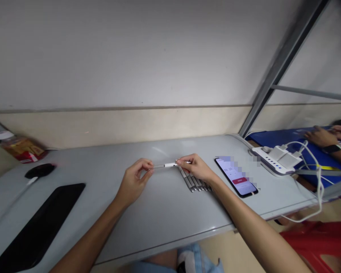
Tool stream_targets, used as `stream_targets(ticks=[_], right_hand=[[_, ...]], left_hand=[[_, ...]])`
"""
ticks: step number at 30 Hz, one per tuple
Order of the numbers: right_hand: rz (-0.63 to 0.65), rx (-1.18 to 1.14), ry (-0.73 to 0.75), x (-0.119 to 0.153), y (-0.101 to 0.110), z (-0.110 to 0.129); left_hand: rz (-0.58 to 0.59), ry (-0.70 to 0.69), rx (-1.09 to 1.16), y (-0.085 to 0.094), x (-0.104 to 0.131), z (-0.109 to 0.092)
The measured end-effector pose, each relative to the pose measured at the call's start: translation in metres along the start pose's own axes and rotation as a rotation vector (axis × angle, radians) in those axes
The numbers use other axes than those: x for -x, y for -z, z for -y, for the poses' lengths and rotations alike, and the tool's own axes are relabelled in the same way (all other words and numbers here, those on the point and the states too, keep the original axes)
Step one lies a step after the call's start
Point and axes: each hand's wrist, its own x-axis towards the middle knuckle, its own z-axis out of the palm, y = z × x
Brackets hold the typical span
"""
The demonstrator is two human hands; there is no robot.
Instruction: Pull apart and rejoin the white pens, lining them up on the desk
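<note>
Over the middle of the desk, my left hand pinches a thin, pale pen refill between thumb and fingertips. Its other end meets the open end of a white pen barrel; how far it sits inside I cannot tell. My right hand is closed on the barrel's right end, fingers covering that part. Beneath the right hand and wrist lie several grey pens side by side in a row, tips towards the near edge. The hand partly hides them.
Right of the pens lies a lit phone, then a white power strip with plugs and cables. A black pad, black disc and a jar are at left. Another person's hands rest over a blue surface.
</note>
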Motion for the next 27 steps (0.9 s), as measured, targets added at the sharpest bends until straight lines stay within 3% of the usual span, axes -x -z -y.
stream_targets(ticks=[3, 6, 9, 14, 20, 25, 27], right_hand=[[-0.007, 0.023, 0.009, -0.001, -0.004, -0.002], [-0.032, 0.043, 0.013, -0.002, -0.007, -0.005], [-0.065, 0.051, 0.032, -0.003, -0.008, -0.007], [-0.042, 0.084, 0.028, -0.003, -0.008, -0.008], [-0.077, 0.111, 0.100, -0.002, -0.011, -0.008], [-0.027, 0.179, 0.090, 0.000, -0.012, -0.005], [-0.028, 0.213, 0.103, 0.001, -0.012, -0.002]], left_hand=[[-0.006, 0.041, 0.023, -0.001, -0.003, -0.006], [-0.012, 0.219, -0.003, 0.000, -0.005, -0.011], [0.121, 0.305, -0.084, 0.003, -0.004, -0.009], [0.054, 0.141, -0.009, 0.005, -0.003, -0.001], [0.191, 0.296, -0.087, 0.003, -0.005, -0.010], [0.110, 0.204, -0.135, 0.004, -0.003, -0.012], [0.138, 0.182, -0.175, 0.004, -0.002, -0.013]])
